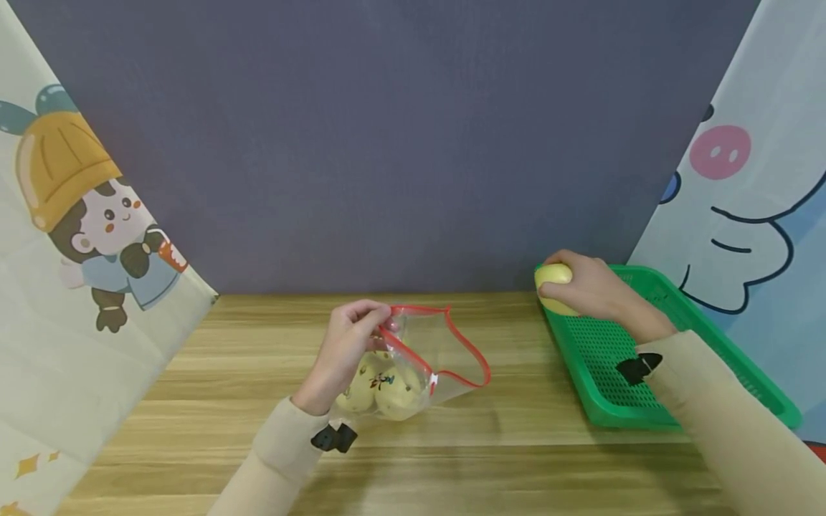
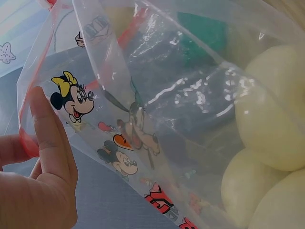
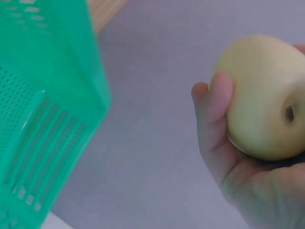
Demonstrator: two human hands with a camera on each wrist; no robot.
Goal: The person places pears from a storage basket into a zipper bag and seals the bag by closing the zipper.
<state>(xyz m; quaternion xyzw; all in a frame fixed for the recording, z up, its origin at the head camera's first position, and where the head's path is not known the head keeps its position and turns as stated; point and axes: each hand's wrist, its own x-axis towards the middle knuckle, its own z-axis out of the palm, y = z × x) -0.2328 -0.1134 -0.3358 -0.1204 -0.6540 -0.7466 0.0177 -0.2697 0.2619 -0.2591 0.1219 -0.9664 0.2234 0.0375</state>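
A clear zip bag (image 1: pixel 461 340) with a red rim and cartoon prints stands on the table, its mouth spread toward the right. Several pale yellow fruits (image 1: pixel 398 393) lie inside, also visible through the plastic in the left wrist view. My left hand (image 1: pixel 340 347) pinches the bag's red rim at its left side. In my right hand (image 1: pixel 590 287) is a pale yellow apple (image 3: pixel 259 95), gripped between thumb and fingers. The dimpled end of the apple shows in the right wrist view. This hand is above the far left corner of a green plastic basket (image 1: pixel 596 412).
The basket, with a perforated floor, sits at the right of the wood-grain table (image 1: pixel 213 416). A grey-blue wall (image 1: pixel 400 143) rises behind the table. Printed cartoon curtains (image 1: pixel 58 287) flank both sides.
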